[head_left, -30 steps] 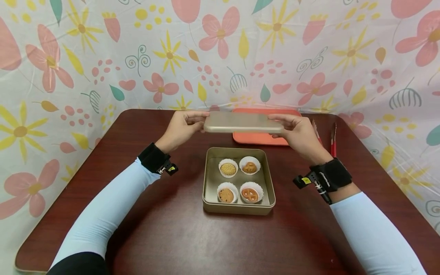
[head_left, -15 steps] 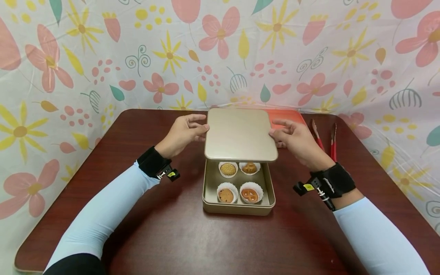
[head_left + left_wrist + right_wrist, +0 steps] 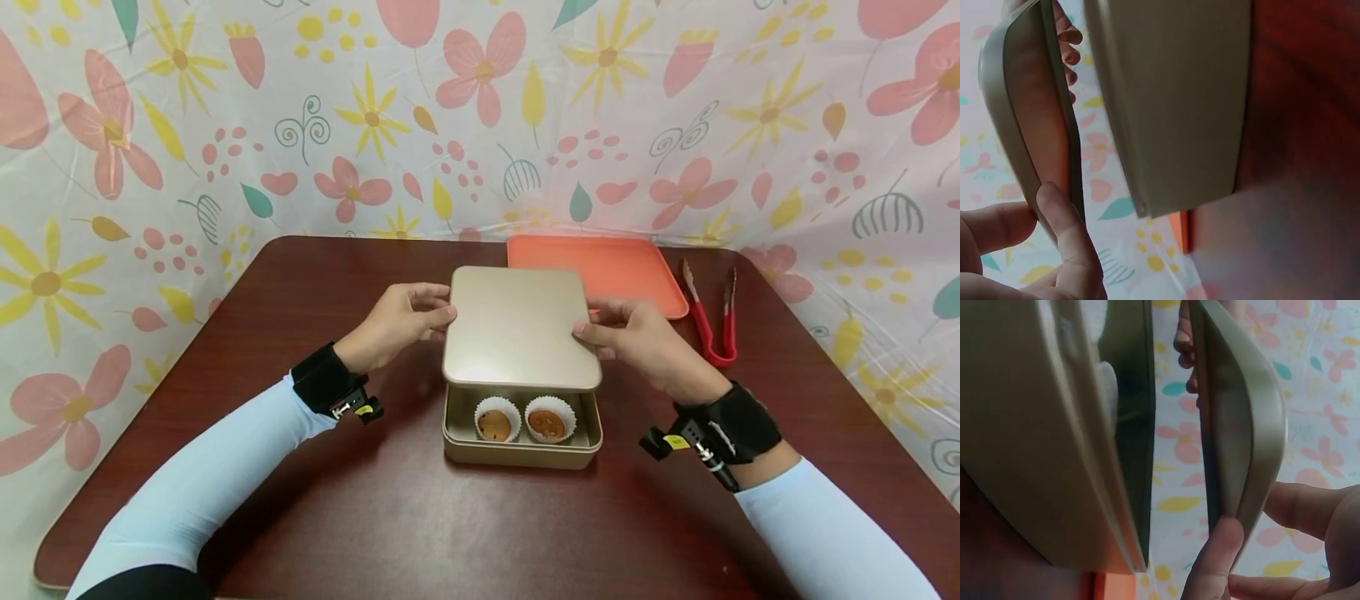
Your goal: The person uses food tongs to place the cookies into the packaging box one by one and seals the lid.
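Observation:
My left hand point(image 3: 401, 323) pinches the left edge of a pale gold tin lid point(image 3: 522, 329). At the lid's right edge, my right hand point(image 3: 648, 346) grips it between thumb and fingers. The lid is held above the back part of a square gold cookie tin point(image 3: 517, 457). In the tin's front part, a chip cookie point(image 3: 494, 425) and a pretzel-shaped cookie point(image 3: 547, 425) sit in white paper cups; the back part is hidden. Both wrist views show a gap between the lid point(image 3: 994, 75) and the tin point(image 3: 1022, 425).
An orange tray point(image 3: 622, 271) lies behind the tin, partly covered by the lid. Red-handled tongs point(image 3: 720, 342) lie to the right, beyond my right hand. A flowered cloth point(image 3: 480, 125) hangs behind the dark wooden table point(image 3: 495, 533).
The lid has tipped from nearly edge-on to showing its top. Both hands have brought it toward me and down over the tin, covering the back two cookies. More of the tray shows.

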A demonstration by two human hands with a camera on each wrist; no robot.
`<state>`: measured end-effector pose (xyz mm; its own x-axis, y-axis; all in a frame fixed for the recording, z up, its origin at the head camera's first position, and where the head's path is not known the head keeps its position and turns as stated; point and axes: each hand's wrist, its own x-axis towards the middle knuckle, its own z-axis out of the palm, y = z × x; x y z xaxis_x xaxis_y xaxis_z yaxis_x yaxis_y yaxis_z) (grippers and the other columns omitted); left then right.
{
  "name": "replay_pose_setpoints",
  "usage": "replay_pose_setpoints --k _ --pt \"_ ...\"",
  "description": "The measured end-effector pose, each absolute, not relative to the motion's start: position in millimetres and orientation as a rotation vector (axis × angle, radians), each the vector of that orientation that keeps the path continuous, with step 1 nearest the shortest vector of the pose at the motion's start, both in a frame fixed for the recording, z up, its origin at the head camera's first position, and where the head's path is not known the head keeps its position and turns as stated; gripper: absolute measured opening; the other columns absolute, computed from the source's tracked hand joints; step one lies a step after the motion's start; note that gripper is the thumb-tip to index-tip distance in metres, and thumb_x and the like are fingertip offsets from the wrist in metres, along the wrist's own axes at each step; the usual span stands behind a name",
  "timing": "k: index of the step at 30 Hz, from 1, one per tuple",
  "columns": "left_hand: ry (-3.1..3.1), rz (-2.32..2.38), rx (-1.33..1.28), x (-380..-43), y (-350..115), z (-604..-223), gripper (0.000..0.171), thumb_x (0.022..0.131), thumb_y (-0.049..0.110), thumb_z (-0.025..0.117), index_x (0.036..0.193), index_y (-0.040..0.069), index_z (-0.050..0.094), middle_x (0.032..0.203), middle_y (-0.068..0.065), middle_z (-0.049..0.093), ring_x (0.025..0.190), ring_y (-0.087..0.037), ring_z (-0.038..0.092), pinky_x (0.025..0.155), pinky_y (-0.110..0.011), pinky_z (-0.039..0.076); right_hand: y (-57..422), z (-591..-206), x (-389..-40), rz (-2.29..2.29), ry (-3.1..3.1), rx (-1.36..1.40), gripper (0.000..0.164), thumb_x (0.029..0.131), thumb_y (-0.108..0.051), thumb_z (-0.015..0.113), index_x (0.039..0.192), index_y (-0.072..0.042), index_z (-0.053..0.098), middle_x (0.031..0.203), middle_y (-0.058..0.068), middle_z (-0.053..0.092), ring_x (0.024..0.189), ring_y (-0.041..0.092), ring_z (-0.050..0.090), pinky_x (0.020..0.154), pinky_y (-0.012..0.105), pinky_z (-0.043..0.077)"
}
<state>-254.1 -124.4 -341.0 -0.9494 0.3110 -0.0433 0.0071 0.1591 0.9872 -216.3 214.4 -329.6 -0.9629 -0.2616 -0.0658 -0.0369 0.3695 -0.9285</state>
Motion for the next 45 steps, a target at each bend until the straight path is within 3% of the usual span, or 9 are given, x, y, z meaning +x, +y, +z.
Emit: replay_pose_setpoints --k 7,19,31,45 --pt "2.180 1.812 0.296 -242.2 -126.5 -351.3 0.049 0.098 0.003 0.069 0.143 -0.004 0.052 0.122 -0.021 0.060 0.092 -0.021 0.070 0.090 -0.047 0.061 213.2 -336.5 -200.6 -1.552 2.441 -0.212 0.071 0.097 -0.032 0.073 0.152 0.000 0.041 0.130 0.019 0.049 0.108 0.025 0.060 0.085 0.027 0.060" --pt "2.136 1.763 0.293 -226.6 -127.6 -365.3 0.051 0.096 0.001 0.070 0.143 -0.008 0.051 0.117 -0.021 0.061 0.090 -0.020 0.070 0.081 -0.037 0.064 210.6 -349.0 -182.2 -1.384 2.476 -0.118 0.087 0.093 -0.037 0.078 0.156 0.002 0.033 0.136 0.020 0.048 0.107 0.030 0.056 0.088 0.041 0.060" --pt "2.148 1.754 0.298 -214.5 -127.1 -368.3 0.052 0.095 -0.002 0.071 0.143 -0.008 0.051 0.117 -0.021 0.060 0.083 -0.021 0.073 0.077 -0.037 0.065 210.0 -354.5 -170.1 -1.319 2.542 -0.205 0.087 0.090 -0.029 0.082 0.153 0.007 0.034 0.127 0.019 0.054 0.103 0.030 0.056 0.079 0.038 0.062" --pt "2.211 1.698 0.336 -212.3 -127.5 -368.3 0.053 0.095 0.002 0.072 0.143 -0.007 0.051 0.118 -0.021 0.062 0.087 -0.022 0.073 0.077 -0.037 0.065 209.6 -352.1 -169.3 -1.231 2.576 -0.275 0.086 0.095 -0.027 0.077 0.155 0.011 0.028 0.123 0.023 0.060 0.101 0.027 0.062 0.076 0.030 0.061"
